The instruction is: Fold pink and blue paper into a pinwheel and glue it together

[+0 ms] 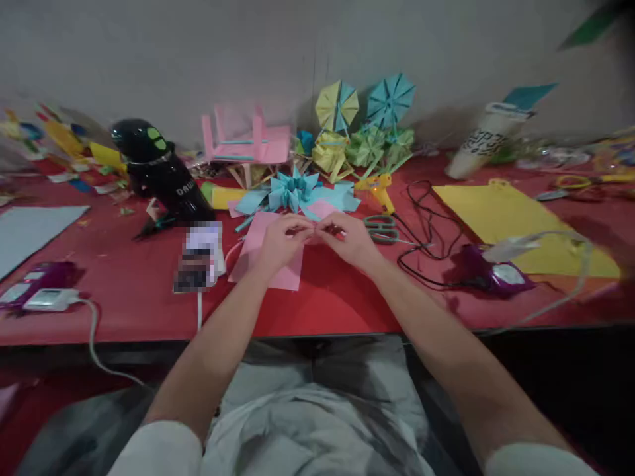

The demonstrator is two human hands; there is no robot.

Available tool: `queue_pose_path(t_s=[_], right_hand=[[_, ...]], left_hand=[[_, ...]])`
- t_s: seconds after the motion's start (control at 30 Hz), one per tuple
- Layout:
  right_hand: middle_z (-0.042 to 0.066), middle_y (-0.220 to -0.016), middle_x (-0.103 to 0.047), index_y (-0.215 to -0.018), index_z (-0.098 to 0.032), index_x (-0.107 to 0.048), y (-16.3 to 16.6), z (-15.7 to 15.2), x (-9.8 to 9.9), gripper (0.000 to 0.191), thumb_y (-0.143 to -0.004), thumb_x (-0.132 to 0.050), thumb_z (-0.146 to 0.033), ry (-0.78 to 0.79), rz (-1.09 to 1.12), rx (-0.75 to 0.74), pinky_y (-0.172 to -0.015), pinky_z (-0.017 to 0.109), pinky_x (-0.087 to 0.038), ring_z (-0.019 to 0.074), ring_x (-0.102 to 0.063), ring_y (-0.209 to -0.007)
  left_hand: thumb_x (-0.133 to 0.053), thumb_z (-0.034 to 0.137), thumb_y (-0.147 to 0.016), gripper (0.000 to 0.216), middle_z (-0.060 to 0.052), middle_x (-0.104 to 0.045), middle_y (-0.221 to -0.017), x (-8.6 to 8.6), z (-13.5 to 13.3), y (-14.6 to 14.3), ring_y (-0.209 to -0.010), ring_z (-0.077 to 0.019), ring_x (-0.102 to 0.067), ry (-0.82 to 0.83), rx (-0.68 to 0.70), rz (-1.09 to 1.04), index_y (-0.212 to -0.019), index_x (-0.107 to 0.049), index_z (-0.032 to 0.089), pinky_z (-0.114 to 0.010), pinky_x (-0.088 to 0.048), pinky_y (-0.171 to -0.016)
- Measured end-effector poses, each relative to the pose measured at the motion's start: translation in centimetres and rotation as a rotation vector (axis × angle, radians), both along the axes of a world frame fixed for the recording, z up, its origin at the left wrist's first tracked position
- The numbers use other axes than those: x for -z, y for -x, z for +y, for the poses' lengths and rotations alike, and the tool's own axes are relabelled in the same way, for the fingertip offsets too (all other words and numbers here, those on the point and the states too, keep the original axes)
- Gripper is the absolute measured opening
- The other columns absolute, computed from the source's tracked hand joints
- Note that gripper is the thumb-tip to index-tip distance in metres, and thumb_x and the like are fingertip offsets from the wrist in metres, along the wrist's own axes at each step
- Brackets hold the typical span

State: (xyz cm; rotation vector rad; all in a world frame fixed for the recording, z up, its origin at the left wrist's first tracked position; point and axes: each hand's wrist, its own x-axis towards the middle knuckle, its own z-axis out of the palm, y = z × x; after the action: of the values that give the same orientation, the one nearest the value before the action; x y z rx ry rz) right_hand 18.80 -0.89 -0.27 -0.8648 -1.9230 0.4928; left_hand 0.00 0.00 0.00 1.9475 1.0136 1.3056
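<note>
My left hand point(284, 239) and my right hand point(350, 239) meet at the fingertips above the red table. Both are closed in a pinch on a small piece of pink paper point(315, 225), mostly hidden by the fingers. Under my left hand lies a flat sheet of pink paper point(285, 279). Just beyond my hands is a spiky blue folded-paper flower point(292, 192) among light blue paper pieces. Green-handled scissors point(381, 229) rest to the right of my right hand, with a yellow glue gun point(381, 192) behind them.
A black bottle point(161, 175) and a phone point(199, 258) stand and lie left. Behind are a pink paper structure point(270, 142) and paper umbrellas point(391, 99). To the right are a black cord point(429, 225), a purple power socket point(506, 277), yellow paper point(520, 225) and a cup point(479, 142).
</note>
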Motion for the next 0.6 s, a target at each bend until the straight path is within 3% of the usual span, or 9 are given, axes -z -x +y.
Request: queue_pose_path(t_s=[0.2, 0.6], right_hand=[[0.004, -0.084, -0.07, -0.083, -0.02, -0.066, -0.2, -0.1, -0.3, 0.017, -0.089, -0.062, -0.036, 0.066, 0.067, 0.052, -0.069, 0.031, -0.051, 0.0164, -0.061, -0.075], [0.006, -0.082, -0.069, -0.081, -0.019, -0.067, -0.3, -0.6, -1.0, 0.029, -0.087, -0.065, -0.047, 0.123, 0.11, 0.027, -0.067, 0.031, -0.05, 0.0167, -0.061, -0.074]], left_hand=[[-0.069, 0.028, -0.081, 0.017, -0.005, -0.078, -0.091, -0.1, 0.1, 0.4, -0.083, -0.0174, -0.071, 0.065, -0.021, -0.006, -0.094, -0.076, 0.019, -0.029, -0.055, -0.077], [-0.068, 0.018, -0.078, 0.01, -0.005, -0.078, -0.086, -0.5, 0.1, 0.3, -0.083, -0.018, -0.071, 0.062, -0.011, -0.035, -0.082, -0.077, 0.019, -0.032, -0.055, -0.08]])
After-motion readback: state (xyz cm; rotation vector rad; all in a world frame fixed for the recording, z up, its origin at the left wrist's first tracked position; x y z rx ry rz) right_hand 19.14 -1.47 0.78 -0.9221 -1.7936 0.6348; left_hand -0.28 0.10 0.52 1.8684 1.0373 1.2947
